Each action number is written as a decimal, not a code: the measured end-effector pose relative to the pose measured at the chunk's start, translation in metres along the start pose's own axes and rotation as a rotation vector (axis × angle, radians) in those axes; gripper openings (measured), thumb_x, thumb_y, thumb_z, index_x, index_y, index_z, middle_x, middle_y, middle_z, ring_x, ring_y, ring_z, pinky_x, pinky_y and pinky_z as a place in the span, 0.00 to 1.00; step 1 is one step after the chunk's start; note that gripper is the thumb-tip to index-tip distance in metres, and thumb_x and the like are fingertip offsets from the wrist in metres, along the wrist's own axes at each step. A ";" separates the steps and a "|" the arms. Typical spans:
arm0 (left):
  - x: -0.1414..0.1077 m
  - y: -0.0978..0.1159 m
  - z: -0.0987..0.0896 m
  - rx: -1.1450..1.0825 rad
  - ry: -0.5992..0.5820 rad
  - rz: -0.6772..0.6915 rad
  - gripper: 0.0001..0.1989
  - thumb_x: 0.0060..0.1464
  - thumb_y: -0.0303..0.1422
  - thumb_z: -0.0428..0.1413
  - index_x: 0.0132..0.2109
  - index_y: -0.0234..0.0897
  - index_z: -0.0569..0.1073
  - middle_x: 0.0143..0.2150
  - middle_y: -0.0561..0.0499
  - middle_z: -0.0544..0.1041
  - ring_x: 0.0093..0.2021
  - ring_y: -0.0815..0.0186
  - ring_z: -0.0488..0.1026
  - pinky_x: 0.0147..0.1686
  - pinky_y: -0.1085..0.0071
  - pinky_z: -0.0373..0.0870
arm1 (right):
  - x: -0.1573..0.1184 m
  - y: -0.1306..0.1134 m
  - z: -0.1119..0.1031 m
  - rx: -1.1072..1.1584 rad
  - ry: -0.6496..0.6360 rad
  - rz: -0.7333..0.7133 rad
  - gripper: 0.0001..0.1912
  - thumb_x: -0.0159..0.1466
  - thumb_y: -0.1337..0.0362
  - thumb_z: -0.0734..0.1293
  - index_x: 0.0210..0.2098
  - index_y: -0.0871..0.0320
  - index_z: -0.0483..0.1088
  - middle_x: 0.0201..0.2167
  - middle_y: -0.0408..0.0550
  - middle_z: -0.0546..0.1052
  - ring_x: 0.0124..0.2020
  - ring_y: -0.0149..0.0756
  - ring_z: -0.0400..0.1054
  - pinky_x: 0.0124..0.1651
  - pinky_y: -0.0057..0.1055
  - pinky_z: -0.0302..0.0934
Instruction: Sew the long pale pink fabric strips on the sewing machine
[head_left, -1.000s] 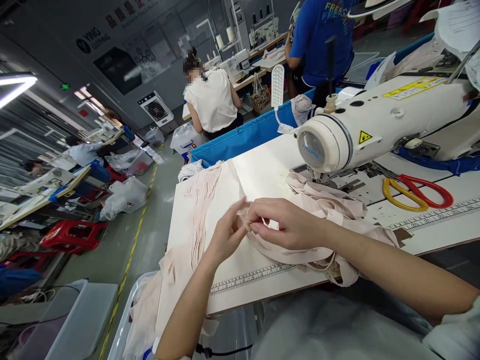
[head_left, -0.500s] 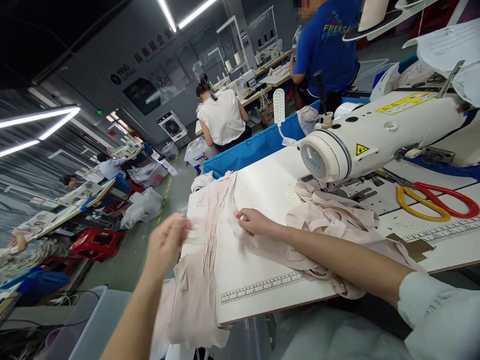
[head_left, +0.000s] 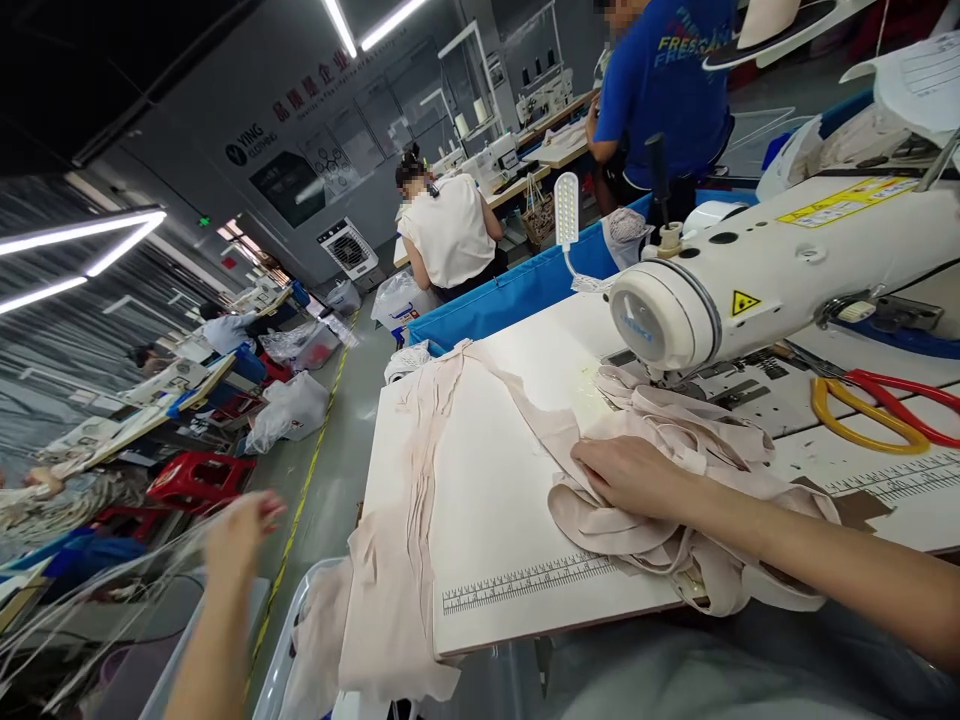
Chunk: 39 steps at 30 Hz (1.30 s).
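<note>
My right hand (head_left: pixel 634 478) is closed, its fingertips pinching a pale pink fabric strip (head_left: pixel 551 425) that runs across the sewing table (head_left: pixel 495 480) from its far left edge. Under and beside that hand lies a loose heap of the same strips (head_left: pixel 720 560). My left hand (head_left: pixel 238 540), smeared by motion, is off the table at the left with its fingers drawn together. Thin white threads (head_left: pixel 112 585) trail from it to the lower left. A layered stack of pink fabric pieces (head_left: pixel 390 580) hangs over the table's left front corner.
At right stands a white sewing machine (head_left: pixel 750 270), with scissors (head_left: pixel 870 425) with yellow and red handles beside it. A blue cloth bin (head_left: pixel 510 285) borders the far edge. Plastic tubs (head_left: pixel 281 650) stand below left. Two people (head_left: pixel 450 230) sit beyond.
My right hand has moved right towards the heap, drawing the strip across the table. My left hand has swung left and down, away from the stack, with threads trailing.
</note>
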<state>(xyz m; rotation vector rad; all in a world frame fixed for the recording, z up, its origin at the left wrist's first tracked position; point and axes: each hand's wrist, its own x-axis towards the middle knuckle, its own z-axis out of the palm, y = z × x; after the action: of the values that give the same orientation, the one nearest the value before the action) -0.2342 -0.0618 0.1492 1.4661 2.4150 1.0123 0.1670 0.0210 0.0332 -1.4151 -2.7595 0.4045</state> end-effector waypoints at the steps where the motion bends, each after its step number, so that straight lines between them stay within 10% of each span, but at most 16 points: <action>1: 0.000 0.005 0.025 -0.051 -0.089 -0.010 0.13 0.62 0.42 0.53 0.45 0.36 0.72 0.43 0.47 0.75 0.35 0.67 0.72 0.34 0.67 0.73 | 0.000 -0.002 0.001 -0.005 0.000 -0.007 0.12 0.65 0.72 0.56 0.36 0.61 0.71 0.35 0.52 0.77 0.34 0.39 0.71 0.29 0.32 0.43; 7: -0.029 0.079 0.198 -0.389 -0.742 0.084 0.25 0.45 0.39 0.65 0.51 0.37 0.72 0.54 0.43 0.74 0.28 0.71 0.71 0.29 0.69 0.71 | -0.002 -0.007 0.000 0.014 0.022 -0.001 0.11 0.66 0.71 0.57 0.37 0.61 0.71 0.36 0.53 0.77 0.35 0.40 0.71 0.29 0.32 0.45; 12: -0.045 0.107 0.253 -0.508 -0.948 0.024 0.27 0.45 0.44 0.64 0.48 0.32 0.69 0.30 0.52 0.73 0.21 0.75 0.64 0.21 0.75 0.61 | -0.008 -0.007 -0.006 0.090 0.058 -0.001 0.13 0.68 0.69 0.55 0.39 0.60 0.71 0.37 0.52 0.77 0.36 0.39 0.71 0.33 0.31 0.49; 17: -0.041 0.096 0.250 -0.502 -1.116 -0.015 0.24 0.43 0.52 0.63 0.25 0.35 0.66 0.16 0.62 0.55 0.17 0.78 0.48 0.17 0.76 0.43 | -0.013 -0.001 -0.005 0.179 0.079 -0.014 0.14 0.68 0.69 0.54 0.41 0.60 0.70 0.36 0.51 0.77 0.37 0.38 0.70 0.35 0.30 0.51; 22: -0.033 0.091 0.232 -0.512 -1.147 -0.034 0.26 0.41 0.54 0.63 0.31 0.32 0.74 0.15 0.62 0.53 0.16 0.77 0.46 0.17 0.76 0.41 | -0.018 0.003 -0.001 0.241 0.088 -0.004 0.15 0.67 0.70 0.54 0.42 0.60 0.71 0.38 0.51 0.77 0.38 0.39 0.71 0.36 0.30 0.52; 31: -0.013 0.092 0.216 -0.714 -0.608 0.127 0.27 0.49 0.60 0.52 0.35 0.39 0.65 0.34 0.50 0.71 0.35 0.69 0.71 0.34 0.72 0.68 | -0.016 -0.007 0.000 0.222 0.049 -0.033 0.13 0.67 0.71 0.55 0.39 0.61 0.71 0.36 0.52 0.77 0.36 0.39 0.71 0.33 0.30 0.52; 35: -0.017 0.085 0.210 -0.514 -0.526 0.247 0.25 0.61 0.55 0.39 0.37 0.39 0.66 0.30 0.51 0.70 0.31 0.67 0.70 0.33 0.67 0.69 | -0.013 -0.012 -0.005 0.165 0.064 -0.058 0.13 0.67 0.71 0.55 0.38 0.61 0.71 0.36 0.53 0.77 0.36 0.40 0.71 0.33 0.32 0.52; 39: 0.004 0.061 0.166 -0.110 -0.481 0.376 0.14 0.62 0.43 0.50 0.34 0.38 0.71 0.32 0.49 0.73 0.36 0.65 0.72 0.40 0.66 0.71 | -0.024 0.003 -0.005 0.054 0.086 -0.055 0.14 0.65 0.75 0.55 0.34 0.59 0.70 0.34 0.54 0.76 0.33 0.41 0.69 0.30 0.33 0.51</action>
<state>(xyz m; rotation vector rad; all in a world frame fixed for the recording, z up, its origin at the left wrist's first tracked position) -0.1188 0.0378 0.0603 1.9030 1.7678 0.7236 0.1847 0.0044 0.0398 -1.3099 -2.6913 0.4039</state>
